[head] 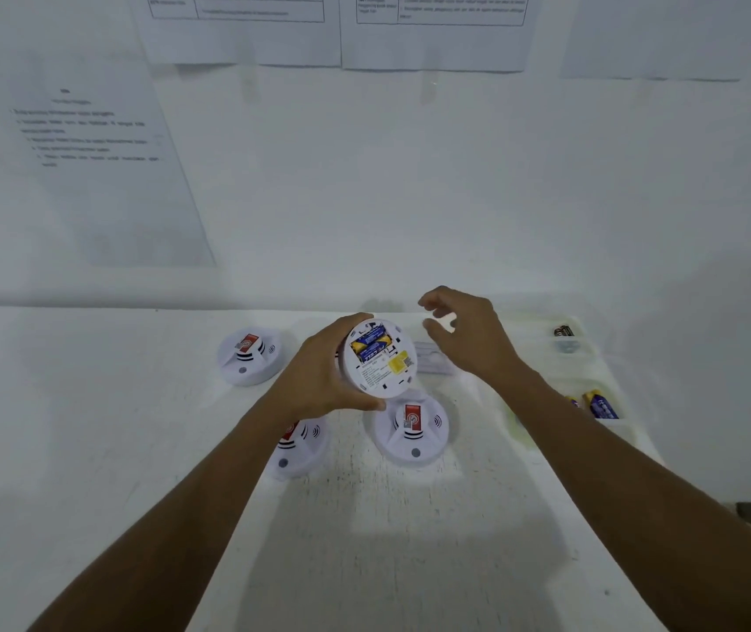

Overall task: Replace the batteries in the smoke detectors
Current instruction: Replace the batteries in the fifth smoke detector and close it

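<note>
my left hand (332, 371) grips the detector (380, 358) above the table, back up with batteries (369, 342) seated, while my right hand (464, 330) hovers empty, fingers loosely curled, by the cover (428, 360), so i judge refitting it comes next.

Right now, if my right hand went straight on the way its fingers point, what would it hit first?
Probably the smoke detector held in your left hand: the right hand points toward its upper rim. Depth is unclear; it might pass behind and reach the wall.
</note>
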